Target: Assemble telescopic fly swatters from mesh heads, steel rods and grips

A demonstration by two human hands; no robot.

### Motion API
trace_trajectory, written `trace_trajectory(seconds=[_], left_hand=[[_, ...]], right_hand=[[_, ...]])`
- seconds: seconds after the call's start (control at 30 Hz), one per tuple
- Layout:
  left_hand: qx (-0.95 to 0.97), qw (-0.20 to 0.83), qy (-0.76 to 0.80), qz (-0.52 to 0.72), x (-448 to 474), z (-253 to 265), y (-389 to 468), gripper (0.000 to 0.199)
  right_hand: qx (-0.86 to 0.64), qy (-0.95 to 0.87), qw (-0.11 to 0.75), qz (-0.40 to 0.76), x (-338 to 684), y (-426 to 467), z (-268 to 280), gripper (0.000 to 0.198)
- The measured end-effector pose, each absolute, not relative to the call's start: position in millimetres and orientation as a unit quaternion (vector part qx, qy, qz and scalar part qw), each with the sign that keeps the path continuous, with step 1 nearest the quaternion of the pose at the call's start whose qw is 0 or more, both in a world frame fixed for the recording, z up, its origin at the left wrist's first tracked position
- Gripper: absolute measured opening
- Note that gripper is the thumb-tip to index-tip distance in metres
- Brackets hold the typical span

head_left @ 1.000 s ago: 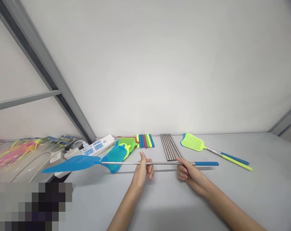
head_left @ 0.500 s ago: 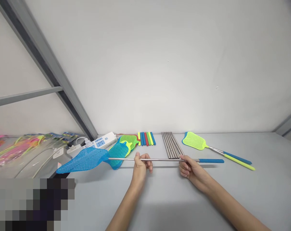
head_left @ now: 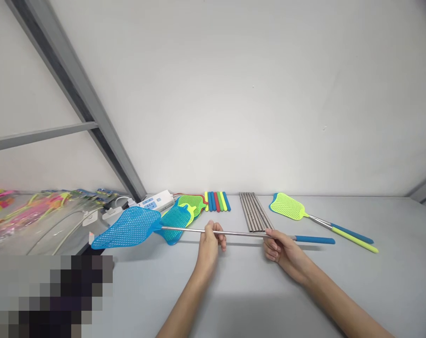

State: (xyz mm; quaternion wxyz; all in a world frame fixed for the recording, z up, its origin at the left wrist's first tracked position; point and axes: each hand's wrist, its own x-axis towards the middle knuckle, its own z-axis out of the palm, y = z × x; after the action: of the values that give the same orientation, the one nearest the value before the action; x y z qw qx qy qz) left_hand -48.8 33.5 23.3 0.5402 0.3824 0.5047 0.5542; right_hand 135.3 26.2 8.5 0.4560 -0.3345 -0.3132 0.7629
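A blue fly swatter (head_left: 128, 228) is held sideways above the table, its mesh head to the left and its blue grip to the right. My left hand (head_left: 210, 241) pinches the thin metal rod left of its middle. Closer to the blue grip, my right hand (head_left: 279, 245) is closed on the same rod. Behind the swatter lie several metal tubes (head_left: 253, 211) side by side. Loose swatter heads (head_left: 177, 220) in blue, yellow and green overlap behind the held swatter's head. Several coloured foam grips (head_left: 218, 202) lie in a row beside them.
Two whole swatters (head_left: 288, 206), one yellow and one blue, lie on the right of the grey table (head_left: 255, 286). A white power strip (head_left: 156, 202) with cords is at the back left. Bagged colourful items (head_left: 47, 216) lie beyond a metal post (head_left: 89, 108).
The swatter has tilted slightly, its head end a little higher and its grip end a little lower. Both hands keep their hold. The whole view has shifted slightly.
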Motion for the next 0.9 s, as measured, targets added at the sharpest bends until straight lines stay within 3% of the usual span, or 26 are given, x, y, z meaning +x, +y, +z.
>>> trace_trajectory(seconds=[0.3,0.9], left_hand=[[0.392,0.546,0.49,0.555,-47.3,25.0,30.6,0.033],[0.397,0.543,0.5,0.546,-43.2,24.7,29.5,0.033]], right_hand=[[-0.336,-0.346,0.416,0.771,134.8,24.0,10.8,0.034],[-0.354,-0.377,0.421,0.745,133.2,24.4,13.3,0.038]])
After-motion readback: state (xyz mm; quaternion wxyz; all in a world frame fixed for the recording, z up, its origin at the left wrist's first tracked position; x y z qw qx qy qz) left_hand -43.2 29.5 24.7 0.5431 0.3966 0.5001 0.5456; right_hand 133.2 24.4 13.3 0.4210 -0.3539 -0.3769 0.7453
